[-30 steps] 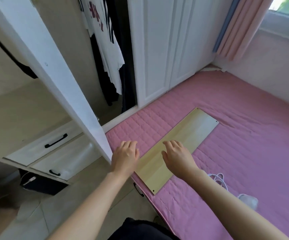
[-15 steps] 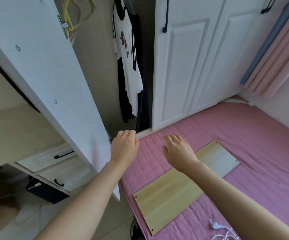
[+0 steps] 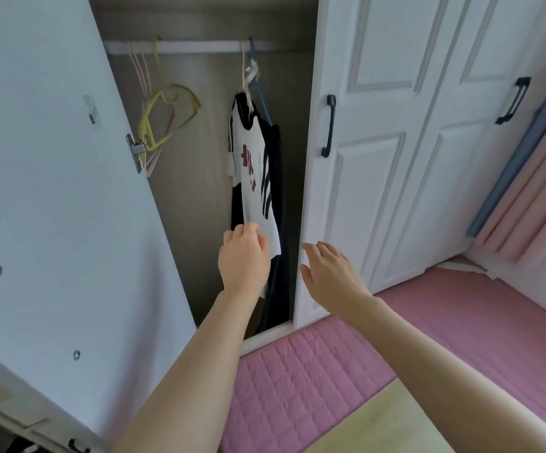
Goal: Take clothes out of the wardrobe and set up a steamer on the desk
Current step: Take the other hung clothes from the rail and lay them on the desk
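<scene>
Since a second earlier: view lifted from bed and board up into the open wardrobe; both hands raised off the board and carried forward toward the hanging clothes.

Left to right:

- Open wardrobe door (image 3: 46, 191), swung wide, inner face showing hinge and screw heads.
- Rail (image 3: 196, 46) across top of the compartment. Empty hangers (image 3: 164, 116), yellow and pink, bunched at its left end.
- White printed T-shirt (image 3: 253, 181) hung from the rail at middle, dark garment (image 3: 276, 223) directly behind it, both still on hangers, nothing taken down yet.
- Left hand (image 3: 244, 256) up at the T-shirt's lower hem, fingertips against or just overlapping the cloth; fingers bent, but whether cloth was pinched could not be told.
- Right hand (image 3: 330, 276) just right of the garments, in front of the closed door's edge, fingers spread and relaxed, holding nothing.
- Closed wardrobe doors (image 3: 396, 158) with black handles; pink curtain (image 3: 539, 191) at far right.
- Pink bed cover (image 3: 314, 371) below; corner of wooden board (image 3: 379, 426) at bottom edge, left lying there.

Judgement: board-laying finished with, clothes-fetching step begun, reach almost complete. Likely next need: a grip higher up, at hanger hooks, to lift garments off the rail. Steamer and worktop not in view; that half of the task untouched as far as seen.
</scene>
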`<state>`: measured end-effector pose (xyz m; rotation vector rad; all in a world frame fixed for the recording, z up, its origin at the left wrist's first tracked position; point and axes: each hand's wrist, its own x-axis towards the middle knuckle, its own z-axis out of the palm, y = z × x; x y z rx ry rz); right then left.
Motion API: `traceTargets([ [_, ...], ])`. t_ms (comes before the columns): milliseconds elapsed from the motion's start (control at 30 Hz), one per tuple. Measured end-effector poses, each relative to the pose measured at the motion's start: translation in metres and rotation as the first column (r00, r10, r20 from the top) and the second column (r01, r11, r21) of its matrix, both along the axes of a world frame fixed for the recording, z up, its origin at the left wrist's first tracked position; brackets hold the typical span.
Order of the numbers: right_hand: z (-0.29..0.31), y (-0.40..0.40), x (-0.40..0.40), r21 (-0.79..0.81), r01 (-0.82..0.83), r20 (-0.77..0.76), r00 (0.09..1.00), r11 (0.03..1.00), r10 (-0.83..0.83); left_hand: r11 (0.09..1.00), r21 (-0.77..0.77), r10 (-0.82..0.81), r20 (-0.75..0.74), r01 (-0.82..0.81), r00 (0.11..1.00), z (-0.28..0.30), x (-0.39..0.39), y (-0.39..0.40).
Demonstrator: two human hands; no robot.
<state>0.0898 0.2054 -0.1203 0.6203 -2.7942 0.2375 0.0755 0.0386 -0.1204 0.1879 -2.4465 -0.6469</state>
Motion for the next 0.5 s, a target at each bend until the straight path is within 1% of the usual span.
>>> traceTargets([
  [133,0.028,-0.011,-0.046,-0.054,-0.013,-0.056,0.998,0.998,0.01,1.0,0.029,0.008,-0.033,-0.007,0.999,0.032,-0.046,0.005],
  [233,0.049,-0.018,-0.08,-0.058,-0.024,-0.096,0.995,0.998,0.018,1.0,0.009,0.012,-0.048,-0.012,0.999,0.053,-0.08,0.003],
  [333,0.069,-0.027,-0.111,-0.062,-0.049,-0.121,0.992,0.997,0.041,0.999,0.023,0.034,-0.053,-0.033,0.998,0.072,-0.114,-0.003],
  [433,0.085,-0.037,-0.141,-0.08,-0.066,-0.14,0.989,0.995,0.055,0.999,0.025,0.048,-0.05,-0.046,0.998,0.083,-0.142,-0.009],
  [500,0.095,-0.045,-0.159,-0.12,-0.057,-0.139,0.989,0.991,0.04,0.998,0.038,0.06,-0.043,-0.059,0.997,0.085,-0.156,-0.013],
])
